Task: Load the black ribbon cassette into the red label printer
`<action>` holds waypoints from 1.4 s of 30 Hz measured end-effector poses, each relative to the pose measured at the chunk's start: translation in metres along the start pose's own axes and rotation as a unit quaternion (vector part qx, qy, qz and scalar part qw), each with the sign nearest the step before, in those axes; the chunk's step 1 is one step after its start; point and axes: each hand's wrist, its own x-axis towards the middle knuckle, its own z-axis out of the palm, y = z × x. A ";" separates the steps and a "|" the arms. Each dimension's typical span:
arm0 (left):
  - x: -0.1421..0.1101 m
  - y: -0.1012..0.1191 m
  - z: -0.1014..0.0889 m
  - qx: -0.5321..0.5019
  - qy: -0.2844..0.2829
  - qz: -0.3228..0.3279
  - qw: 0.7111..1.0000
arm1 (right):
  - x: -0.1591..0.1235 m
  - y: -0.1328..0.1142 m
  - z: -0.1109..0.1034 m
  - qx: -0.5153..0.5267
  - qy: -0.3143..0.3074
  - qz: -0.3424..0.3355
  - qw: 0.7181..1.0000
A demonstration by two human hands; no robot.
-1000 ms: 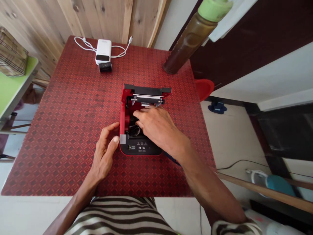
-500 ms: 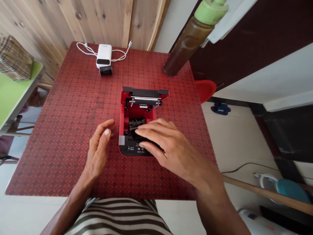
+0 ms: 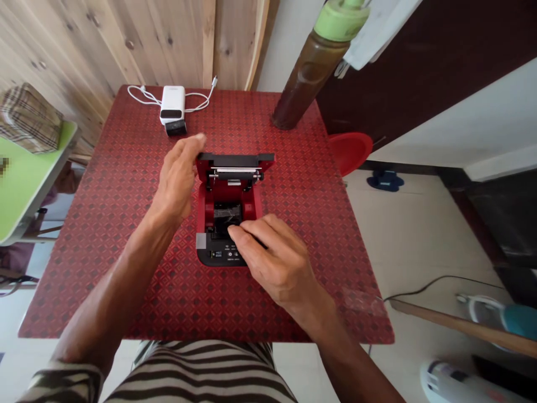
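A small red-and-black label printer (image 3: 202, 215) sits on the table with its lid (image 3: 235, 160) raised. A shiny black roll (image 3: 226, 214) lies in its compartment. My left hand (image 3: 178, 176) is at the left side of the raised lid, its fingers closed about the lid's corner. Over the printer's front right part, my right hand (image 3: 272, 252) is closed in a pinch at the front of the roll. What lies between those fingertips is too small and dark to make out. The right hand covers part of the button panel (image 3: 218, 254).
On the red patterned table (image 3: 117, 268), a white power bank (image 3: 173, 101) with a cable stands at the back beside a small black roll (image 3: 175, 128). A tall brown bottle (image 3: 302, 78) with a green cap stands back right. A red stool (image 3: 350, 151) is beyond the right edge.
My left hand has moved up and forward from beside the printer to the raised lid. My right hand's fingers have drawn together into a pinch at the compartment's front.
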 end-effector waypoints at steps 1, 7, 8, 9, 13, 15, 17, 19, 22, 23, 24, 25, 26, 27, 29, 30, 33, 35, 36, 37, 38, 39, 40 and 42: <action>-0.002 0.001 0.001 -0.003 -0.003 -0.011 1.000 | 0.000 -0.003 0.000 -0.009 0.001 -0.003 1.000; -0.028 0.007 -0.013 -0.004 -0.019 -0.055 0.998 | -0.003 -0.015 -0.010 -0.036 0.000 -0.015 0.999; -0.032 0.007 -0.016 -0.003 -0.024 -0.064 0.998 | -0.003 -0.016 -0.012 -0.040 -0.001 -0.014 0.999; -0.037 0.006 -0.019 -0.005 -0.028 -0.075 0.997 | -0.004 -0.017 -0.013 -0.044 0.001 -0.013 0.999; -0.056 0.000 -0.029 -0.031 -0.036 -0.112 0.993 | -0.006 -0.020 -0.013 -0.049 0.031 -0.005 0.998; -0.065 -0.005 -0.034 -0.036 -0.043 -0.121 0.991 | -0.007 -0.020 -0.011 -0.044 0.033 0.001 0.998; -0.074 -0.010 -0.038 -0.037 -0.053 -0.133 0.989 | -0.009 -0.020 -0.008 -0.043 0.027 0.006 0.999; -0.082 -0.016 -0.041 -0.036 -0.064 -0.148 0.986 | -0.011 -0.020 -0.006 -0.046 0.022 0.010 0.999; -0.090 -0.023 -0.046 -0.028 -0.073 -0.166 0.983 | -0.014 -0.019 -0.004 -0.045 0.032 0.018 0.998; -0.091 -0.025 -0.047 -0.028 -0.077 -0.171 0.982 | -0.015 -0.020 -0.003 -0.045 0.039 0.022 0.998; -0.092 -0.026 -0.047 -0.030 -0.081 -0.174 0.981 | -0.015 -0.020 -0.003 -0.043 0.044 0.028 0.998; -0.093 -0.027 -0.048 -0.034 -0.086 -0.176 0.980 | -0.016 -0.020 -0.004 -0.040 0.047 0.035 0.997; -0.094 -0.028 -0.048 -0.038 -0.091 -0.176 0.979 | -0.016 -0.020 -0.004 -0.036 0.044 0.043 0.997; -0.094 -0.028 -0.048 -0.041 -0.095 -0.174 0.979 | -0.016 -0.020 -0.004 -0.030 0.037 0.050 0.998; -0.095 -0.028 -0.047 -0.040 -0.099 -0.167 0.980 | -0.016 -0.019 -0.006 -0.009 0.019 0.062 0.998; -0.096 -0.028 -0.047 -0.038 -0.100 -0.163 0.981 | -0.016 -0.019 -0.007 0.005 0.010 0.070 0.998; -0.097 -0.028 -0.046 -0.039 -0.104 -0.157 0.981 | -0.016 -0.018 -0.010 0.034 0.003 0.100 0.994; -0.099 -0.028 -0.046 -0.041 -0.101 -0.156 0.982 | -0.017 -0.018 -0.011 0.030 0.000 0.129 0.991; -0.099 -0.029 -0.046 -0.041 -0.099 -0.157 0.982 | -0.018 -0.018 -0.012 0.024 -0.004 0.140 0.990; -0.100 -0.029 -0.046 -0.040 -0.098 -0.156 0.982 | -0.018 -0.018 -0.012 0.019 -0.011 0.147 0.989; -0.100 -0.029 -0.046 -0.040 -0.097 -0.156 0.982 | -0.019 -0.019 -0.013 0.015 -0.019 0.152 0.988; -0.101 -0.029 -0.046 -0.039 -0.096 -0.154 0.983 | -0.020 -0.019 -0.013 0.014 -0.024 0.155 0.988; -0.101 -0.029 -0.046 -0.040 -0.096 -0.153 0.983 | -0.020 -0.020 -0.013 0.015 -0.028 0.156 0.987; -0.101 -0.029 -0.045 -0.041 -0.096 -0.149 0.983 | -0.020 -0.021 -0.013 0.020 -0.030 0.159 0.987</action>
